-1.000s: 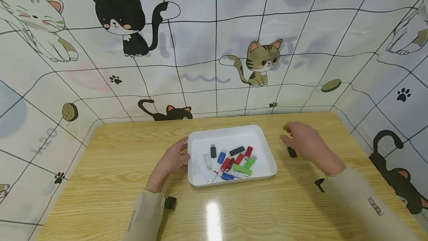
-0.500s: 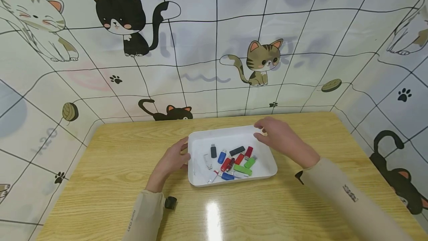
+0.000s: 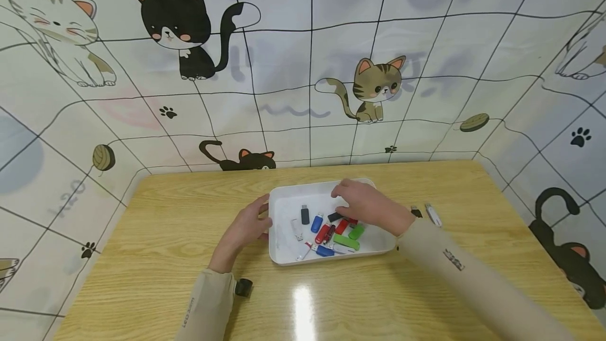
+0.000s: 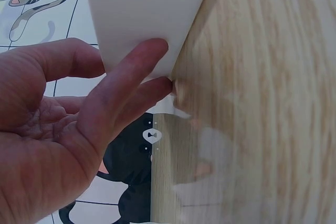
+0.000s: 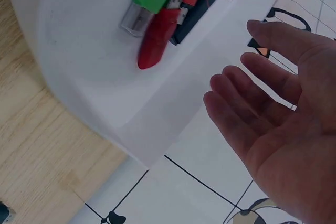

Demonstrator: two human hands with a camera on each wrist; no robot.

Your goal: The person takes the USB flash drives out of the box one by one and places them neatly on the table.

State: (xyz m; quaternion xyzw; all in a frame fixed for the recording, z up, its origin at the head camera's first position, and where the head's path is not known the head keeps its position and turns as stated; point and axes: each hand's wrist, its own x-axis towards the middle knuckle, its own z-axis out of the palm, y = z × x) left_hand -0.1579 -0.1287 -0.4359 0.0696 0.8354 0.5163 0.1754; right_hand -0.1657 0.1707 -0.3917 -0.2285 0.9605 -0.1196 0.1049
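A white tray (image 3: 303, 192) on the table holds several USB flash drives: a blue one (image 3: 317, 223), a red one (image 3: 322, 234), a green one (image 3: 346, 241) and black ones (image 3: 305, 215). My left hand (image 3: 242, 230) rests against the tray's left side; in the left wrist view its fingertips touch the outer wall (image 4: 142, 14). Over the tray's right half hovers my right hand (image 3: 365, 205), fingers slightly bent and nothing in them. In the right wrist view its palm is bare, and a dark red drive (image 5: 156, 38) lies in the tray beyond.
To the right of the tray, a silver-white flash drive (image 3: 433, 215) and a black one (image 3: 415, 211) lie on the wooden table (image 3: 175, 225), near my right wrist. A cat-patterned backdrop (image 3: 284, 78) rises behind the table and along both sides.
My right hand has moved left from beside the tray to over its right half, uncovering the two drives on the table. My left hand stays at the tray's left side.
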